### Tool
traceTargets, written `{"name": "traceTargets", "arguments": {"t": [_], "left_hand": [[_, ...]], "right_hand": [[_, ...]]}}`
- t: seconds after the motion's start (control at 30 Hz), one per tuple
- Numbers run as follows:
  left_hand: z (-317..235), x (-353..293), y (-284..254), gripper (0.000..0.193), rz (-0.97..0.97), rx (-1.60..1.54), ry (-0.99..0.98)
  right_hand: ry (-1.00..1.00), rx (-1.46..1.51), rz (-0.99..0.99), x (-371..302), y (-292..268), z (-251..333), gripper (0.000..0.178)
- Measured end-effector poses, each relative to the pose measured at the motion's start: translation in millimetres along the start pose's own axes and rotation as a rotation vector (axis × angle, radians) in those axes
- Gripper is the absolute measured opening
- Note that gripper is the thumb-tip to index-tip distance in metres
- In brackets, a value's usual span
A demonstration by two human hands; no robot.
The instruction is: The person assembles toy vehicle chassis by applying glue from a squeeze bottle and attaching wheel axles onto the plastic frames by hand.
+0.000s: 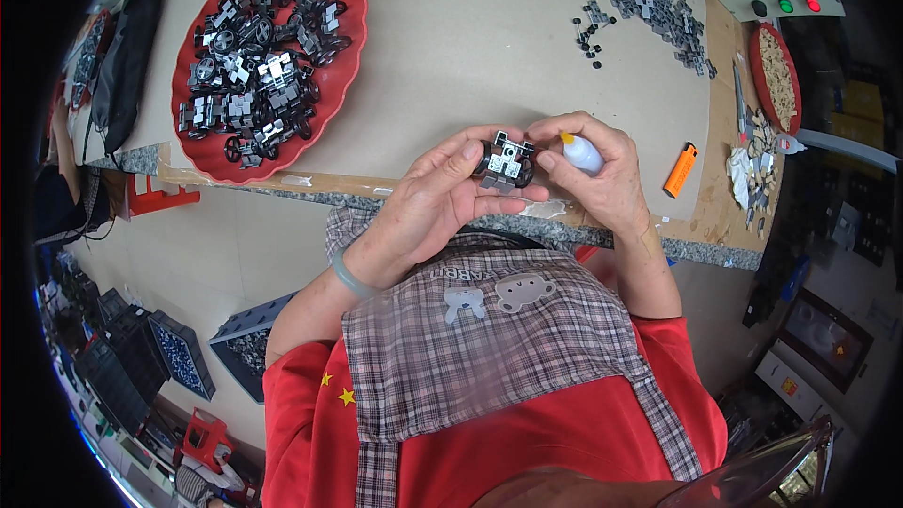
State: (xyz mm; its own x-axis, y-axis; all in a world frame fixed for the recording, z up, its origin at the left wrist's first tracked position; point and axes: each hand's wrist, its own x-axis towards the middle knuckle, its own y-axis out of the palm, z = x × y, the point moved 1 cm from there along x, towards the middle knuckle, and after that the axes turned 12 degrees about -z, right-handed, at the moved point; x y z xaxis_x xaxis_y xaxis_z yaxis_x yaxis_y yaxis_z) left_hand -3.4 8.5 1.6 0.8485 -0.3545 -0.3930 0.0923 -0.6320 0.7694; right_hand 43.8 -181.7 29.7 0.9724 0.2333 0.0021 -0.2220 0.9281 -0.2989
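My left hand [451, 179] holds a small toy car chassis [508, 162], silver on top with dark wheels at its sides, between thumb and fingers. Close beside it, my right hand [602, 169] is wrapped round a small white glue bottle [583, 155] with a yellow tip. The tip points up and left, near the chassis; whether my right fingertips touch the chassis I cannot tell. At the left a red scalloped tray [350, 85] holds a heap of similar wheeled assemblies [254, 66] in black, grey and silver.
Small grey parts [663, 19] lie spread at the table's far right. An orange lighter [680, 170] rests right of my right hand. Beyond it are scattered scraps [757, 165] and a red bowl of tan pieces [777, 75]. A control box with lit buttons [784, 6] stands at the far right corner.
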Motion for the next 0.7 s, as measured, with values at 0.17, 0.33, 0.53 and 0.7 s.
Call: {"name": "traceTargets", "arguments": {"t": [0.17, 0.33, 0.53, 0.7], "left_hand": [[0, -1, 3, 0.046, 0.026, 0.03, 0.025], [-1, -2, 2, 0.041, 0.041, 0.08, 0.065], [0, -1, 2, 0.041, 0.037, 0.065, 0.064], [-1, -3, 5, 0.04, 0.021, 0.13, 0.074]], "right_hand": [[0.045, 0.125, -0.026, -4, 2, -7, 0.021], [0.022, 0.144, -0.016, -6, 3, -6, 0.023], [0.013, 0.149, -0.026, -6, 3, -5, 0.023], [0.198, 0.294, -0.028, -9, 4, -13, 0.015]]}}
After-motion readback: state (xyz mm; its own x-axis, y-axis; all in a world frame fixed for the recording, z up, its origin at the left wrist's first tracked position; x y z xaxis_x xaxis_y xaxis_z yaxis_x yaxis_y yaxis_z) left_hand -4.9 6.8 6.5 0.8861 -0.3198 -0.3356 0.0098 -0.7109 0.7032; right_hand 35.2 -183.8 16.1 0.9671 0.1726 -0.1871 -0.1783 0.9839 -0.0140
